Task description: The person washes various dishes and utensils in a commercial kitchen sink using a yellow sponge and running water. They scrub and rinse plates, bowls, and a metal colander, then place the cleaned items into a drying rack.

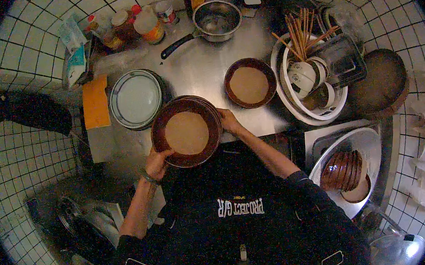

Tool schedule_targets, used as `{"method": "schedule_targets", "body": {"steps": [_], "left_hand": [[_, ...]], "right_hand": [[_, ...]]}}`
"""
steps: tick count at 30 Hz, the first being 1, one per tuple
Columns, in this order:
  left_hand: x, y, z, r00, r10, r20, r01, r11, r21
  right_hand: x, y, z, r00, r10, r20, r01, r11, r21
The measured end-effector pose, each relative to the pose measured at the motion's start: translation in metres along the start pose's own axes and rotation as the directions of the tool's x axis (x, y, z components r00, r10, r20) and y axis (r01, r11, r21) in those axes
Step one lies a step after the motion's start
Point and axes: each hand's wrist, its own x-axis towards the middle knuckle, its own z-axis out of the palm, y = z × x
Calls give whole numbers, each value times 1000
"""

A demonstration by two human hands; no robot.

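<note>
A stack of brown glazed bowls (187, 133) with pale tan insides is held between my two hands, over the near edge of the steel counter. At its lower left, my left hand (157, 163) grips the rim, thumb over the edge. My right hand (229, 121) holds the stack's right side, with most of its fingers hidden. Another brown bowl (250, 82) sits on the counter to the right. Left of the stack stands a pile of pale plates (137, 99), partly covered by the bowls.
A steel saucepan (218, 21) stands at the back, its black handle pointing left. Jars and bottles (148, 26) line the back left. At right, a white basin (343, 105) holds cups, chopsticks and a clear container; below it, a colander (372, 143) holds more brown bowls (343, 171).
</note>
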Motion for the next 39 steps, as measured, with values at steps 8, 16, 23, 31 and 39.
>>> {"method": "schedule_targets", "body": {"steps": [8,16,23,31,39], "left_hand": [[35,2,18,801,587,121,-492,529,691],[62,-30,6,946,312,88,-323,924,202],[49,-41,-26,966,174,189,-198,974,111],[39,-4,44,977,134,165,-51,900,-432],[69,-18,42,996,54,66,-16,880,-475]], "right_hand": [[-70,-56,-19,955,294,40,-281,856,434],[-75,-157,-28,989,145,-3,-141,956,-258],[-54,-133,-25,831,-483,-276,283,793,-539],[-80,-143,-13,915,391,-98,-368,910,193],[-25,-104,4,940,-32,-339,-4,994,-106]]}}
